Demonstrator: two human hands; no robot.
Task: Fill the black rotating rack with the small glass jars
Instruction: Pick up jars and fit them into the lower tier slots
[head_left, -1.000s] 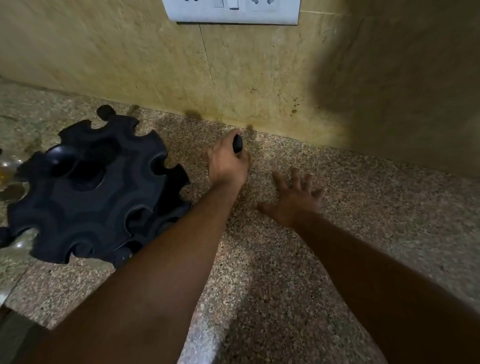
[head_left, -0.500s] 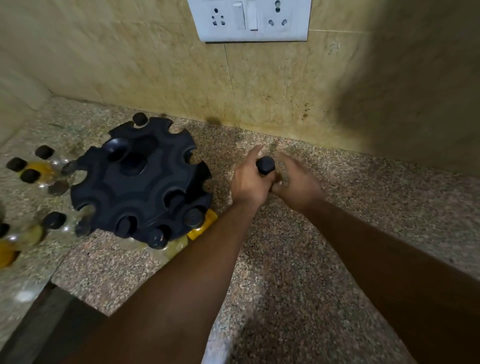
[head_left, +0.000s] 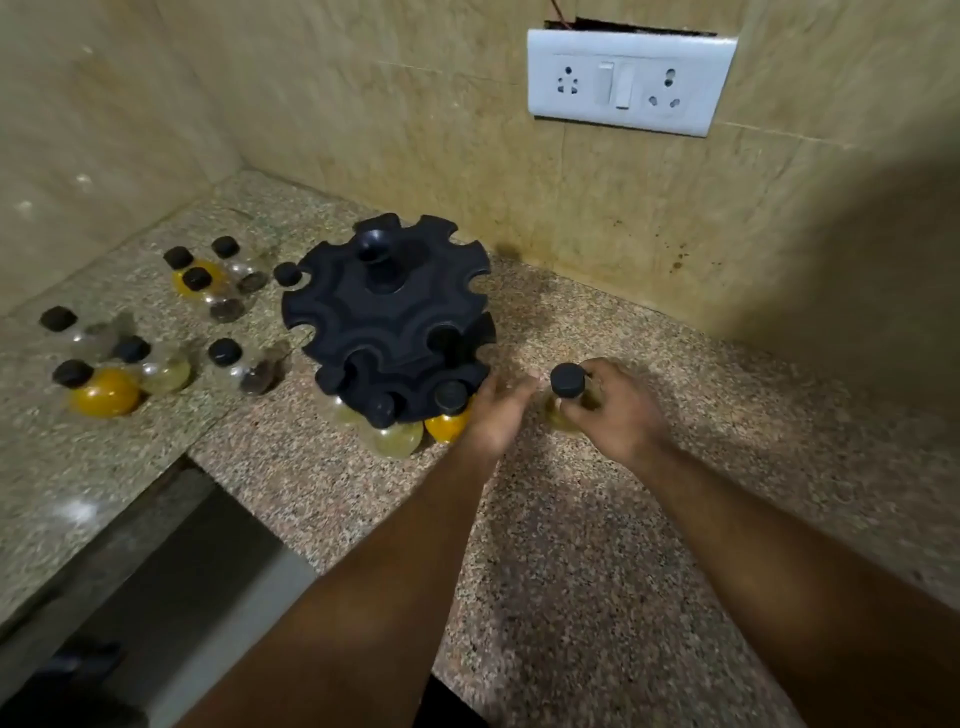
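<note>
The black rotating rack (head_left: 387, 312) stands on the granite counter near the wall. Several small glass jars with black caps hang in its lower front slots, one holding orange powder (head_left: 448, 423). A black-capped glass jar (head_left: 567, 397) with pale contents stands just right of the rack, with my right hand (head_left: 618, 413) closed around it. Beside it my left hand (head_left: 498, 415) hovers with fingers spread, between that jar and the rack, holding nothing. More loose jars (head_left: 104, 384) lie in groups on the counter to the left.
A tiled wall with a white socket and switch plate (head_left: 626, 80) rises behind the counter. A side wall closes the left corner. The counter (head_left: 571, 545) has a step and a dark gap (head_left: 171, 561) at the lower left.
The jar passed from my left hand to my right hand. My left hand let go and spread its fingers toward the rack. The camera view pulled back and shifted left, bringing more loose jars into sight.
</note>
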